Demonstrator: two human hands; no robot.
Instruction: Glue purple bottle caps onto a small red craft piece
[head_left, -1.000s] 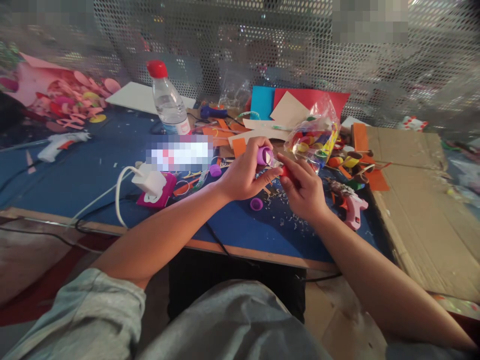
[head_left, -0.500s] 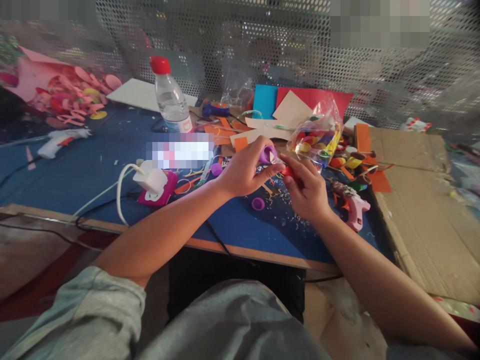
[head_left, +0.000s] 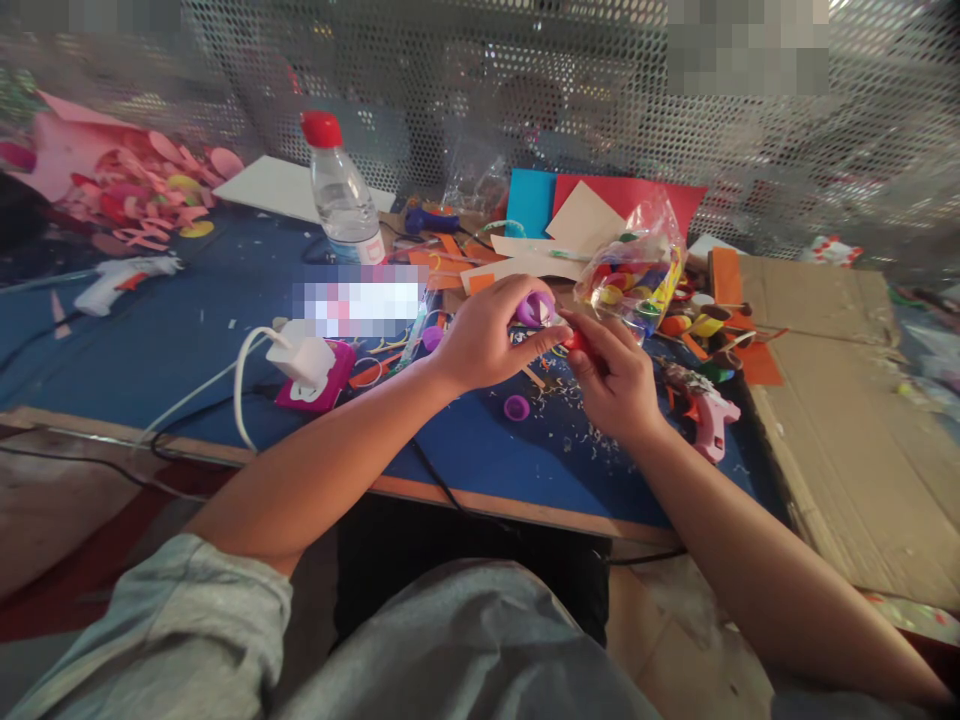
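A purple cup-like piece point(head_left: 525, 312) with an open round mouth is held in my left hand point(head_left: 480, 340), its fingers curled over the far side and the thumb stretched to the right. Close beside it, my right hand point(head_left: 619, 385) pinches a small red object point(head_left: 576, 341); most of it is covered by fingers, so its kind cannot be told. The two hands meet above the table, the left thumb tip at the red object. A purple cap point(head_left: 516, 407) lies on the tabletop below them, and another purple piece point(head_left: 433, 338) sits left of my left wrist.
White shavings are strewn over the blue table point(head_left: 480, 465). Right of my hands lies a pink glue gun point(head_left: 712, 420), near flattened cardboard point(head_left: 847, 400). A plastic bag of colourful pieces point(head_left: 637, 270), a water bottle point(head_left: 345, 200), a plugged-in white charger point(head_left: 304, 355) and a white glue gun point(head_left: 120, 283) stand around.
My left hand has shifted slightly and turned the purple piece a little, its mouth now facing a bit differently. My right hand stays almost in place with the red object.
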